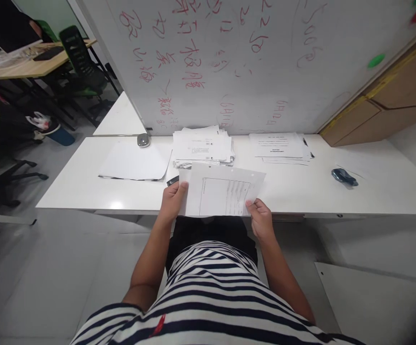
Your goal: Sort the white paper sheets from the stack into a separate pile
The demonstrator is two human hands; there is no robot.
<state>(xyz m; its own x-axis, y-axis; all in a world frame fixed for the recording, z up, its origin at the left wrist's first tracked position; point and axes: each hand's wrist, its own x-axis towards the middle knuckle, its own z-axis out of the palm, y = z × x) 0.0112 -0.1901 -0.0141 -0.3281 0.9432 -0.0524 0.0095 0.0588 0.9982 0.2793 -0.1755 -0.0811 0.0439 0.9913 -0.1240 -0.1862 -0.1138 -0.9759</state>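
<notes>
A printed sheet of paper (218,191) is held up between my two hands, above the desk's front edge. My left hand (174,199) pinches its left side, thumb on top. On the right, my right hand (260,215) grips the lower right corner between thumb and fingers. Whether it is one sheet or a few, I cannot tell. Just behind it lies a thick, uneven stack of papers (203,146). Part of a small black object (172,180) peeks out beside my left hand; the rest is hidden.
On the white desk (67,182), blank-looking sheets (136,160) lie left, near a small round grey device (143,140). More printed papers (280,146) and a dark stapler-like object (344,177) are at right. A whiteboard (208,62) stands behind, cardboard boxes (391,100) far right.
</notes>
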